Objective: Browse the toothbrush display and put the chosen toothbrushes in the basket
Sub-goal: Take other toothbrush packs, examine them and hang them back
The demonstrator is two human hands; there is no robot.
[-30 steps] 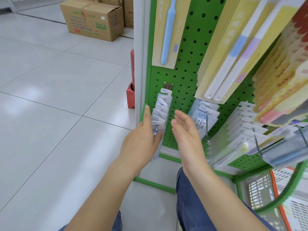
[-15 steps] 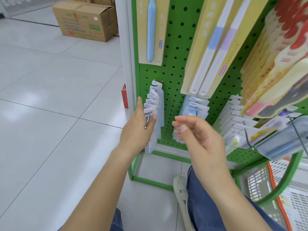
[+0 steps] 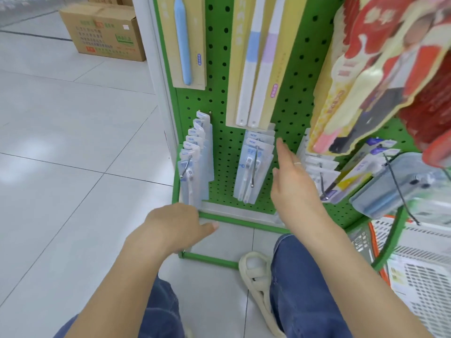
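Note:
A green pegboard display (image 3: 224, 147) carries hooks of packaged toothbrushes. One row of clear packs (image 3: 195, 157) hangs at the lower left, a second row (image 3: 253, 164) beside it in the middle. My left hand (image 3: 175, 228) hangs low, below the left row, fingers loosely curled and holding nothing. My right hand (image 3: 290, 181) is raised with straight fingers, its tips next to the middle row's right edge. The white basket (image 3: 424, 269) with a green handle stands at the lower right.
Tall yellow toothbrush cards (image 3: 256, 59) and a blue-brush card (image 3: 185, 40) hang higher up. Red and yellow packs (image 3: 380, 69) jut out at the upper right. A cardboard box (image 3: 105, 32) stands on the tiled floor behind. My sandalled foot (image 3: 256, 279) is by the stand's base.
My left hand let go of the left row's hook and dropped down to the base. My right hand opened and moved up towards the middle row.

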